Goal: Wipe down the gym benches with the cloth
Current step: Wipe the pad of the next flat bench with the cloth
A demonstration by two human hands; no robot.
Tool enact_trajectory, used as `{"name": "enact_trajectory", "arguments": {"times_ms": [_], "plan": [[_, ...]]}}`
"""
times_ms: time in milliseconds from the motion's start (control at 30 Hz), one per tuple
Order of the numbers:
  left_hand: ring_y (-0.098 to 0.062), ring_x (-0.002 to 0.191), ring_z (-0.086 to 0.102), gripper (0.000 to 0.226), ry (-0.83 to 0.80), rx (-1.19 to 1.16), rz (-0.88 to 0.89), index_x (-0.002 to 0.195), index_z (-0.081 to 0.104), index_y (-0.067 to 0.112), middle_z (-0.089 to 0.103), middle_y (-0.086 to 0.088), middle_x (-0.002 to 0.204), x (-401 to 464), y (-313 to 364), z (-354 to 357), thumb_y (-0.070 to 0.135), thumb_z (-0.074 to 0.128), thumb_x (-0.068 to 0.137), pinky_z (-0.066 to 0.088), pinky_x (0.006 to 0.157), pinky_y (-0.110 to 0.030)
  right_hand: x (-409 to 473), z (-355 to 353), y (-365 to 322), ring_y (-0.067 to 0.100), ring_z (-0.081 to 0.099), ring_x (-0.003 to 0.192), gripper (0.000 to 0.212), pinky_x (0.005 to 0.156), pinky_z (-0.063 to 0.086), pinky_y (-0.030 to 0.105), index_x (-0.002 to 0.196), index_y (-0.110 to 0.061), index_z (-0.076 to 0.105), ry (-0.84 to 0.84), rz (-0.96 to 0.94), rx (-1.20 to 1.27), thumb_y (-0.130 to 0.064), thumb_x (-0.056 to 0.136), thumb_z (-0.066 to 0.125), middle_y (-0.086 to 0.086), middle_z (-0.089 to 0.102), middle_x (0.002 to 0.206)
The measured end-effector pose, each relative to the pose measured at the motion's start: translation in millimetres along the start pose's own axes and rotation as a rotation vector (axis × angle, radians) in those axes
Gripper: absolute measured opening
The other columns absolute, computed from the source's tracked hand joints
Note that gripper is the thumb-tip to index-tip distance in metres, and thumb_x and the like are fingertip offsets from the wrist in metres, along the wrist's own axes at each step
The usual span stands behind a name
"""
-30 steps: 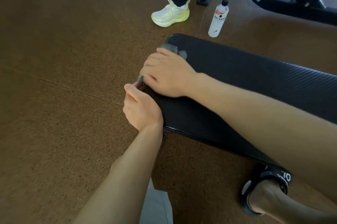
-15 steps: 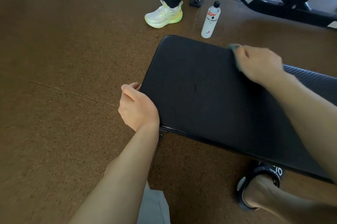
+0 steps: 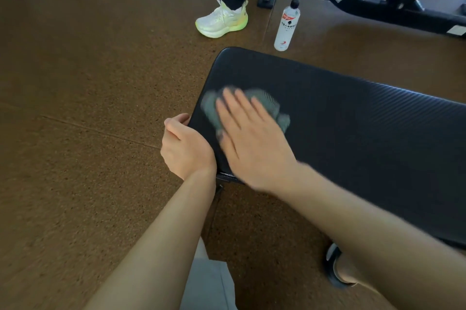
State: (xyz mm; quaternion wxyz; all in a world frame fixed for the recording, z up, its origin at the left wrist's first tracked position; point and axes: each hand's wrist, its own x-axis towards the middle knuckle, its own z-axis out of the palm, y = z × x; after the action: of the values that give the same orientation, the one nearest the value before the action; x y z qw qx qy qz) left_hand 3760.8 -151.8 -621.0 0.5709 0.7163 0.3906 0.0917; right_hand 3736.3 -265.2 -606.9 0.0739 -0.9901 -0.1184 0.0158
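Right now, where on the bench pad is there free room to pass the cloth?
The bench pad lies bare to the right of the cloth, and along its far edge near the bottle. The left end is crowded: left hand gripping the edge, right hand pressing the cloth.

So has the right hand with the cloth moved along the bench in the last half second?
Yes. The right hand swept the cloth from the bench's far edge back toward its end, beside the left hand.
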Motion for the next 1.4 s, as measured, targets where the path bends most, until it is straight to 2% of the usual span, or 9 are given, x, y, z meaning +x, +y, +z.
{"name": "enact_trajectory", "arguments": {"times_ms": [133,367,500,633,767,867,1000,1133,1400], "plan": [[-0.015,0.101,0.066,0.050,-0.003,-0.006,0.000,0.102,0.075,0.031,0.073,0.010,0.106,-0.8,-0.3,-0.4,0.036,0.025,0.104,0.054,0.098,-0.046,-29.9,-10.6,37.0,0.019,0.002,0.158,0.060,0.128,0.004,0.041,0.163,-0.023,0.012,-0.118,-0.234,-0.018,-0.041,0.106,0.015,0.001,0.006,0.171],[-0.016,0.101,0.065,0.047,-0.014,0.004,0.000,0.096,0.071,0.037,0.069,0.014,0.101,-1.9,0.6,-0.8,0.038,0.024,0.102,0.055,0.095,-0.049,47.1,-11.0,81.9,0.031,0.015,0.156,0.064,0.126,0.013,0.047,0.162,-0.014,0.019,0.031,0.323,-0.059,-0.037,0.103,0.011,0.012,0.016,0.169],[-0.017,0.102,0.064,0.049,-0.005,-0.010,-0.010,0.102,0.076,0.029,0.069,0.013,0.099,-2.1,2.8,-1.4,0.033,0.028,0.104,0.052,0.099,-0.046,-26.5,1.0,-3.0,0.024,0.008,0.158,0.063,0.128,0.009,0.046,0.162,-0.020,0.019,-0.030,-0.078,0.012,-0.040,0.103,0.014,0.006,0.014,0.170],[-0.017,0.102,0.064,0.049,-0.026,-0.007,-0.017,0.103,0.076,0.029,0.064,0.017,0.093,-2.5,3.9,-3.0,0.034,0.027,0.103,0.053,0.098,-0.046,-36.3,-12.2,25.7,0.017,0.000,0.158,0.059,0.128,0.003,0.042,0.163,-0.028,0.012,-0.113,-0.204,0.011,-0.043,0.105,0.015,-0.002,0.006,0.171],[-0.015,0.100,0.063,0.047,-0.049,0.007,-0.030,0.104,0.072,0.031,0.066,0.012,0.102,-3.9,3.5,-3.4,0.035,0.025,0.105,0.056,0.095,-0.047,-15.1,-22.8,121.4,0.023,0.008,0.158,0.059,0.127,0.008,0.042,0.163,-0.024,0.015,-0.025,0.230,-0.036,-0.039,0.105,0.014,0.002,0.011,0.171],[-0.018,0.102,0.064,0.046,-0.043,0.012,-0.017,0.102,0.069,0.034,0.069,0.008,0.108,-5.2,3.5,-3.4,0.036,0.024,0.104,0.055,0.096,-0.049,-17.6,-19.6,104.2,0.029,0.013,0.157,0.061,0.126,0.012,0.048,0.162,-0.018,0.019,0.039,0.473,-0.010,-0.036,0.104,0.014,0.008,0.015,0.170],[-0.021,0.105,0.064,0.048,-0.033,0.006,-0.027,0.105,0.072,0.032,0.070,0.005,0.111,-5.2,4.8,-3.8,0.036,0.025,0.104,0.054,0.098,-0.048,-63.8,0.1,-15.2,0.027,0.010,0.157,0.062,0.127,0.011,0.048,0.163,-0.020,0.018,-0.011,0.088,0.009,-0.037,0.104,0.021,0.006,0.014,0.170],[-0.016,0.098,0.061,0.049,-0.064,-0.011,-0.054,0.111,0.073,0.027,0.062,0.010,0.099,-5.8,6.7,-6.6,0.034,0.025,0.106,0.053,0.092,-0.040,-82.3,-7.7,9.8,0.017,0.003,0.158,0.059,0.128,0.001,0.039,0.163,-0.030,0.012,-0.076,0.010,0.005,-0.041,0.107,0.025,-0.003,0.006,0.170],[-0.019,0.104,0.065,0.049,-0.074,-0.038,-0.018,0.106,0.073,0.030,0.070,0.005,0.113,-5.1,4.1,-6.1,0.040,0.024,0.102,0.056,0.097,-0.048,-135.2,-23.5,134.2,0.019,0.002,0.158,0.059,0.128,0.005,0.044,0.164,-0.024,0.012,0.050,0.844,0.058,-0.042,0.107,0.012,-0.001,0.006,0.172]]}}
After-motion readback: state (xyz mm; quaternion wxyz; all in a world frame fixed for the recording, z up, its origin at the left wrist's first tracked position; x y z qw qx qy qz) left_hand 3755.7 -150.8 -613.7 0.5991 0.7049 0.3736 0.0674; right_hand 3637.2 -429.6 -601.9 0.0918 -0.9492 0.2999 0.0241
